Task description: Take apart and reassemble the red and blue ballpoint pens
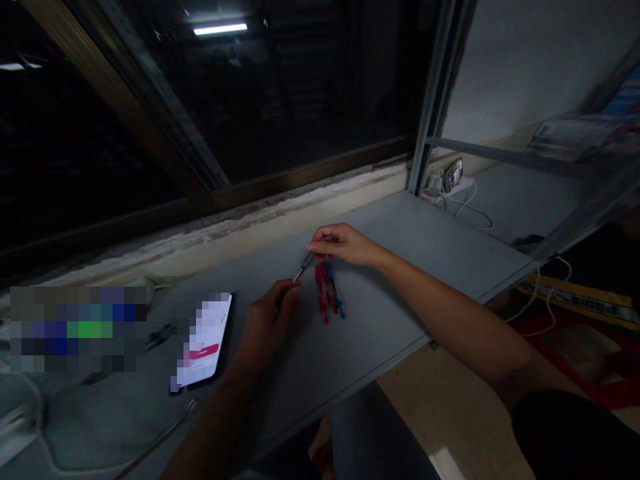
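Your left hand (265,323) is closed on the lower end of a thin metal tool (299,273), pinching it between thumb and fingertips just above the grey worktop (400,247). The tool slants up to the right, and its upper tip reaches the fingertips of your right hand (345,243). In this dim light you cannot tell whether those fingers actually touch it.

Your right hand is pinched shut on the top of a red and blue bundle (329,293). It is made of several slim pieces that hang down from your fingers, just beside the tool and between your two hands. Their lower ends are close to the worktop, and it is too dark to say what the pieces are or whether they rest on the surface.

A phone (204,340) lies flat on the worktop just left of your left hand, its screen lit. A cable (150,443) trails across the surface below it towards the near edge.

Behind the worktop is a dark window (280,100) that reflects a strip light (220,29). At the far right corner sits a white power strip (445,183), well apart from your hands, with a white cord (475,210) looping away from it.
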`<action>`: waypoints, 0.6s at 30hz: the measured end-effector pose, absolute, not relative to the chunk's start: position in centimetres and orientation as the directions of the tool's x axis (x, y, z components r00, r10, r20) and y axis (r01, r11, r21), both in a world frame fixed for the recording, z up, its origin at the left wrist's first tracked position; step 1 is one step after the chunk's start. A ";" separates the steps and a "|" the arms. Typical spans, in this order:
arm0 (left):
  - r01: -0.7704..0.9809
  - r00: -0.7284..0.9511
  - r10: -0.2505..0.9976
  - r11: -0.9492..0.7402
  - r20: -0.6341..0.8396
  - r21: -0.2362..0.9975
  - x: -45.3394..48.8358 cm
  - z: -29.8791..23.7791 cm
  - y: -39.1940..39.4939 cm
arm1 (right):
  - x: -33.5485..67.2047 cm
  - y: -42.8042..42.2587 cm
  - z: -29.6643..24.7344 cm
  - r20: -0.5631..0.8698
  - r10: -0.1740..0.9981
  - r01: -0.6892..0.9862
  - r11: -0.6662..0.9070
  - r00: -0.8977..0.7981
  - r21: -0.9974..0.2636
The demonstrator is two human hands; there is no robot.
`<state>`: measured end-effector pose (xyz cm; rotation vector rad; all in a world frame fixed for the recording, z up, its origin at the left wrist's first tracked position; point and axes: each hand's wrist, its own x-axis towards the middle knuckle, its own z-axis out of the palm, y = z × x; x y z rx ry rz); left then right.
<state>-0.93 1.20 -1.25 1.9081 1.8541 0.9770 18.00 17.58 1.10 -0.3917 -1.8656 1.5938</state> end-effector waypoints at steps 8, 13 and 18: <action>0.766 -0.049 0.972 -0.112 0.231 0.634 -0.6 -1.0 1.2 | 18.4 17.7 1.4 0.298 0.603 -0.307 0.091 -0.740 -0.947; 0.748 -0.052 0.963 -0.138 0.265 0.649 -0.5 -1.0 1.1 | 18.8 17.4 1.9 0.301 0.627 -0.413 -0.037 -0.719 -0.910; 0.723 -0.095 0.961 -0.112 0.259 0.682 -0.2 -1.0 1.1 | 19.0 17.7 2.3 0.312 0.717 -0.476 -0.031 -0.623 -0.879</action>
